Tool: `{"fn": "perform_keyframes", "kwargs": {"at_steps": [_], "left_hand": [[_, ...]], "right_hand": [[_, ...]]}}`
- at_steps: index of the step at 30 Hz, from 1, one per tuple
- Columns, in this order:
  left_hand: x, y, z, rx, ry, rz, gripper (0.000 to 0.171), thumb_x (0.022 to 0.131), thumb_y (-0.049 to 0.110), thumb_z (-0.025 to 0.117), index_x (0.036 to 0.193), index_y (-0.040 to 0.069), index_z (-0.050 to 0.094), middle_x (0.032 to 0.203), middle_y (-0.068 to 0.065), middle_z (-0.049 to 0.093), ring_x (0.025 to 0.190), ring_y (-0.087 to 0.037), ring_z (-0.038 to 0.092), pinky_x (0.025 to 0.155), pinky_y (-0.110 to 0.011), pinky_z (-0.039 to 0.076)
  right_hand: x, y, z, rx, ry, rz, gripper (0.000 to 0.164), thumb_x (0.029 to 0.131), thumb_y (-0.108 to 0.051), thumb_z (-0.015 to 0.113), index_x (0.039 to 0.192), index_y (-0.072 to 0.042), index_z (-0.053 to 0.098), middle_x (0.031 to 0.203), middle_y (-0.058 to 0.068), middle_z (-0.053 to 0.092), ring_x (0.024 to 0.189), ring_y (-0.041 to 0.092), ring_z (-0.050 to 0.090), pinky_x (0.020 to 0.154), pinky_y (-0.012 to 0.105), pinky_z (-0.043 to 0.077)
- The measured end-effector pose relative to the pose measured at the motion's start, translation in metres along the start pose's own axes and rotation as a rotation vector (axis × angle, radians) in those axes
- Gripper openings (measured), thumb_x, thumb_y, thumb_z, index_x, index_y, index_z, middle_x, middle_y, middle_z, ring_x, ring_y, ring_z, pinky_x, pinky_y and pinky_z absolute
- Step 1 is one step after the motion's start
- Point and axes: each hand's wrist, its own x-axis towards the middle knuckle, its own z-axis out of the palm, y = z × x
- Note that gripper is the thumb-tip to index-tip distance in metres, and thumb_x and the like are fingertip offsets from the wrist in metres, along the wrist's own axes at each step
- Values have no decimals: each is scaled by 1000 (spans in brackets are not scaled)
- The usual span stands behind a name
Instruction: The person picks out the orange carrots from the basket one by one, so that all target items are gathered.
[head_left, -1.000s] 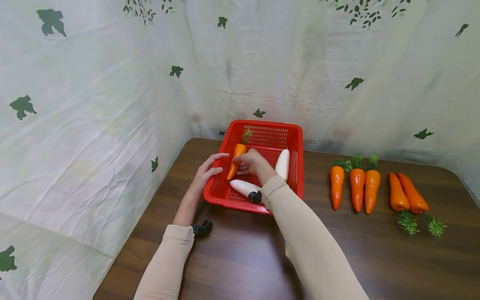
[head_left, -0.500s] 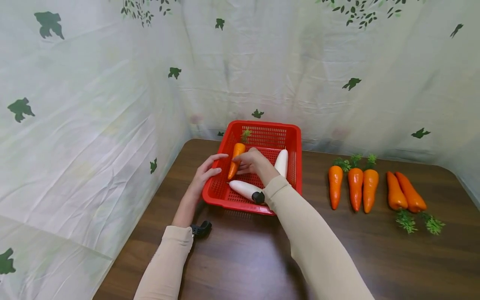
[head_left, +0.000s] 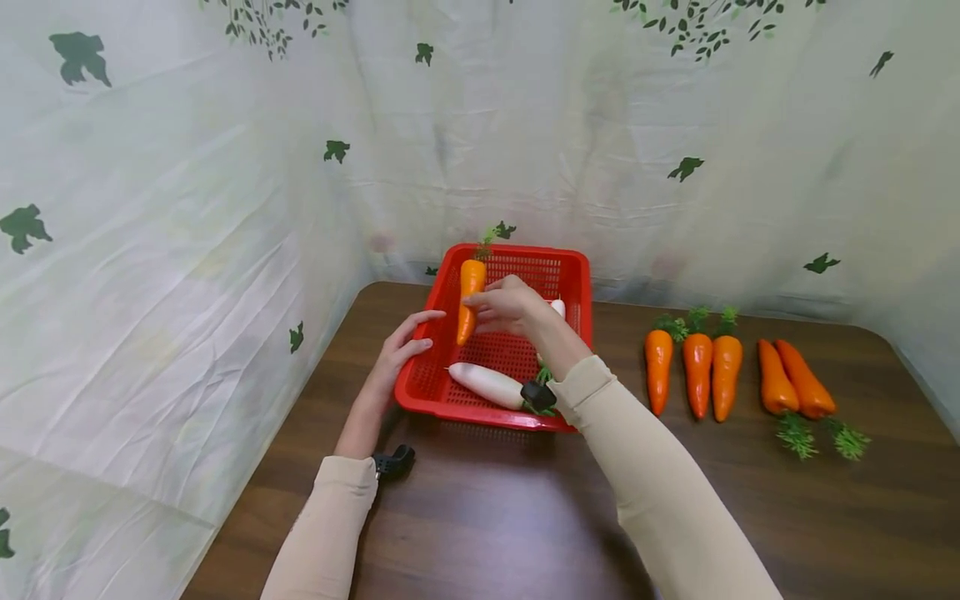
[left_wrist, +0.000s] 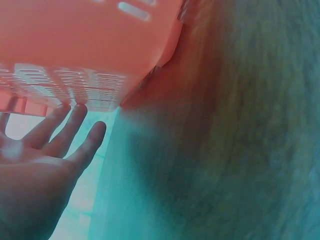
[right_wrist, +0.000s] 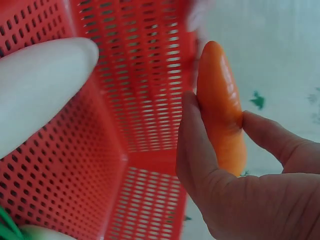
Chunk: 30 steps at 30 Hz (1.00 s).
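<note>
My right hand pinches an orange carrot between thumb and fingers above the red basket; its tip points toward me and its leafy top lies at the far end. In the right wrist view the carrot is held beside the basket wall. A white radish lies along the basket's near side, and a second white radish is mostly hidden behind my right hand. My left hand is at the basket's left side; in the left wrist view its fingers reach straight to the slotted wall.
Right of the basket, three carrots lie in a row on the brown wooden table. Two more carrots lie farther right, leaves toward me. A pale curtain with green leaf prints hangs behind and on the left.
My right hand has lifted the carrot up from the basket floor, uncovering more of the near radish and its leaves. My left hand stays at the basket's left side. The head view has shifted slightly.
</note>
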Motion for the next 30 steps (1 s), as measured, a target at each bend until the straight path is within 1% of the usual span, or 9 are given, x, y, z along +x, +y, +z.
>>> {"fn": "perform_keyframes", "kwargs": {"at_steps": [4,6,9,13,15,19,22,25,30], "left_hand": [[-1,0,-2,4,2,0,47,106,18,51,153,19,49,156,-10,46,133,-37,52,95,-36,61],[-1,0,-3,1,0,3,47,106,19,51,153,19,48,156,-11,45,132,-37,52,96,-36,61],[-1,0,-3,-1,-1,3,48,106,19,52,154,19,47,158,-10,45,133,-37,52,97,-37,60],[-2,0,-1,-3,3,-2,49,106,20,53,154,19,47,159,-8,44,135,-37,52,98,-37,60],[-2,0,0,-5,4,3,49,106,19,53,154,19,48,159,-8,44,135,-38,52,98,-37,60],[-3,-1,-2,-13,11,17,49,105,17,51,154,18,48,158,-11,45,134,-40,51,96,-37,61],[-4,-1,-3,-15,10,16,49,105,17,51,154,17,48,158,-13,44,133,-42,50,95,-38,61],[-5,-2,-3,-12,10,7,49,105,17,51,154,17,47,158,-14,44,134,-42,50,95,-38,61],[-3,-1,1,-4,4,10,49,106,17,52,155,18,47,159,-12,44,135,-42,50,98,-38,60]], "right_hand": [[-18,0,-4,19,-36,-38,63,101,-11,70,154,5,39,137,23,60,118,33,66,112,53,50],[-26,1,-8,27,-44,-60,64,102,-12,69,155,5,39,137,23,60,116,32,66,113,55,49],[-39,4,-14,10,-48,-94,62,102,-14,70,154,4,42,137,21,61,114,31,67,110,53,52],[-55,11,-23,-38,-29,-138,61,102,-17,70,153,2,43,135,20,62,110,28,69,106,51,55],[-62,16,-27,-47,-18,-160,61,102,-17,70,153,2,42,135,20,62,110,27,70,107,52,55],[-71,26,-35,-55,-17,-197,60,103,-17,69,153,2,42,136,22,61,114,30,69,109,56,51],[-76,36,-41,-53,-18,-210,62,103,-19,68,155,1,40,139,23,59,118,32,67,110,57,50],[-81,47,-50,-46,-4,-214,63,103,-19,68,156,0,40,140,22,60,119,31,65,109,55,52],[-85,59,-61,-42,18,-236,55,104,-18,66,151,3,44,135,21,61,114,27,67,100,45,60]]}}
